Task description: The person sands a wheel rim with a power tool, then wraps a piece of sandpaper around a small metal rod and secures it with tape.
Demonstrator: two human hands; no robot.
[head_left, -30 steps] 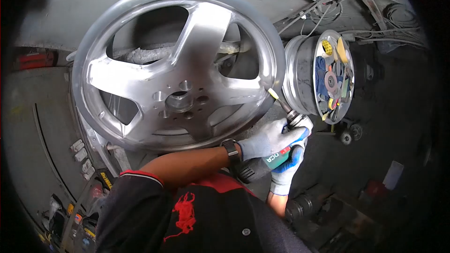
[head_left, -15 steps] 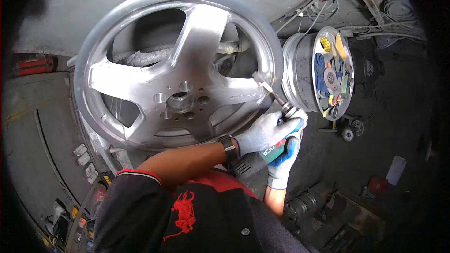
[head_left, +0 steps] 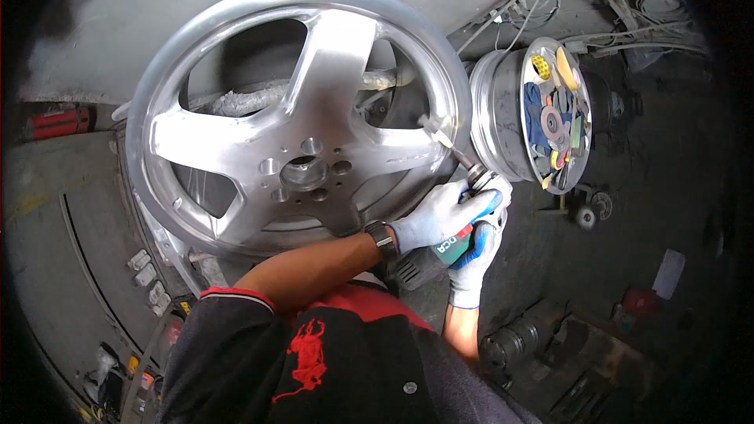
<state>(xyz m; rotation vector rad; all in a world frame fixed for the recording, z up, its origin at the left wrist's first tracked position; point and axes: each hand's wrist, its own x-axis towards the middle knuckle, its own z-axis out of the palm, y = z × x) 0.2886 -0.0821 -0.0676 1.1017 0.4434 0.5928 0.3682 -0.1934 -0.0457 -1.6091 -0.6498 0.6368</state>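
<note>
A large bare-metal car wheel rim [head_left: 334, 122] with wide spokes fills the middle of the view. My left hand [head_left: 440, 216], in a white glove with blue-coated fingers and a watch at the wrist, is closed around the front of a green and grey DCA die grinder [head_left: 452, 247]. Gloved the same way, my right hand [head_left: 477, 263] grips the grinder's body from the right side. The grinder's shaft points up and left. Its small abrasive head [head_left: 440, 133], blurred, is at the outer end of the right spoke, near the rim's inner edge.
A second rim [head_left: 503, 118] stands at the right, holding a blue cloth, a round disc [head_left: 552, 124] and several small tools. Cables [head_left: 542, 8] run along the upper right. A red object [head_left: 59, 122] lies at far left; metal parts [head_left: 510, 345] are at lower right.
The view has shifted slightly. Both hands still hold the grinder, and its abrasive head stays at the end of the right spoke with only a small movement.
</note>
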